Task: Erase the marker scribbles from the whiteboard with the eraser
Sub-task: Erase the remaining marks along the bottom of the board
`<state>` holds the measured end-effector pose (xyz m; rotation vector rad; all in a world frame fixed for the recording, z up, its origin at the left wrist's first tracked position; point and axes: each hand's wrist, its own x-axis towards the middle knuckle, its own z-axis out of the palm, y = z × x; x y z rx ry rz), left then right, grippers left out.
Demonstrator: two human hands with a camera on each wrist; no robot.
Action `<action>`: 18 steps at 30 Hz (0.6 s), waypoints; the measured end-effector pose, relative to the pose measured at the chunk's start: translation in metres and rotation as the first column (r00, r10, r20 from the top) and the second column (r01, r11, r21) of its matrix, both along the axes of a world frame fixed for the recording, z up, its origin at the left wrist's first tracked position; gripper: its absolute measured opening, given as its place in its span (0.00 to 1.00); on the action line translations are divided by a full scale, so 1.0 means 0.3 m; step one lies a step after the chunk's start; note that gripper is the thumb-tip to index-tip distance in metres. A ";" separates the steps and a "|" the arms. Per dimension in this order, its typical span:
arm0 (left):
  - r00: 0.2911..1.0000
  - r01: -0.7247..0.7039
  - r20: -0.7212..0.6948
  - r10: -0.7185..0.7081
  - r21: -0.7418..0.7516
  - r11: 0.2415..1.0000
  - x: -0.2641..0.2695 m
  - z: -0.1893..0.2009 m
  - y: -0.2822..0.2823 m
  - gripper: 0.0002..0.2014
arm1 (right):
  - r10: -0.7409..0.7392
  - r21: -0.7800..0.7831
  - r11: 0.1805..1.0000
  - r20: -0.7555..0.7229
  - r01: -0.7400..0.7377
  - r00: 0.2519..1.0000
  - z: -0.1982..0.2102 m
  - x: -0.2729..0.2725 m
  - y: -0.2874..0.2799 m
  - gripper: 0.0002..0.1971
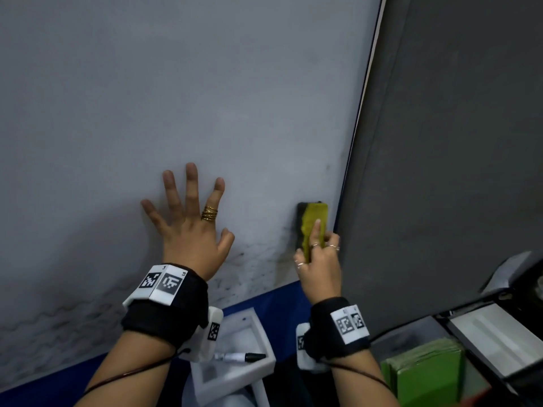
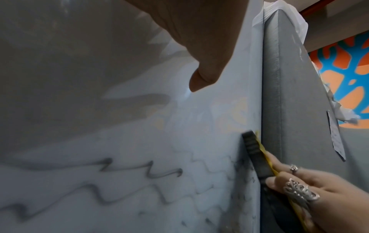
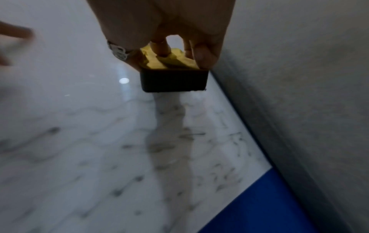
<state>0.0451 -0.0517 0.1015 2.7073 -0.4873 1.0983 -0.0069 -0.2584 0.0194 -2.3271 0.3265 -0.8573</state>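
Note:
The whiteboard [image 1: 205,98] fills the head view, upright, with a blue frame along its bottom and right edges. A yellow-backed eraser [image 1: 316,221] with a black felt pad lies flat on the board near its lower right corner; my right hand [image 1: 318,259] grips it, index finger along its back. The felt edge [image 3: 173,80] meets the board in the right wrist view. My left hand [image 1: 188,224] presses flat on the board, fingers spread, left of the eraser. Wavy grey scribbles [image 2: 99,186] and smudged specks [image 1: 235,259] cover the board's lower part.
A grey fabric panel [image 1: 440,142] adjoins the board's right edge. Below the board a white tray [image 1: 252,333] holds a black-capped marker [image 1: 241,357]. Green folders [image 1: 426,374] and a grey and white device [image 1: 499,333] stand at the lower right.

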 end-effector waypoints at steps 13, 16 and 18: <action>1.000 0.015 -0.015 -0.015 0.019 1.000 -0.006 0.005 0.004 0.45 | -0.039 0.503 0.864 0.001 0.034 0.999 0.009 0.026 0.033 0.33; 1.000 0.014 -0.009 -0.014 0.030 0.999 -0.001 -0.002 0.011 0.45 | -0.100 0.627 0.773 -0.028 0.095 0.995 0.042 0.053 -0.013 0.27; 1.000 0.008 -0.001 -0.008 0.042 0.999 0.003 -0.007 0.009 0.44 | -0.045 0.662 0.747 -0.035 0.057 0.998 0.047 0.046 0.051 0.24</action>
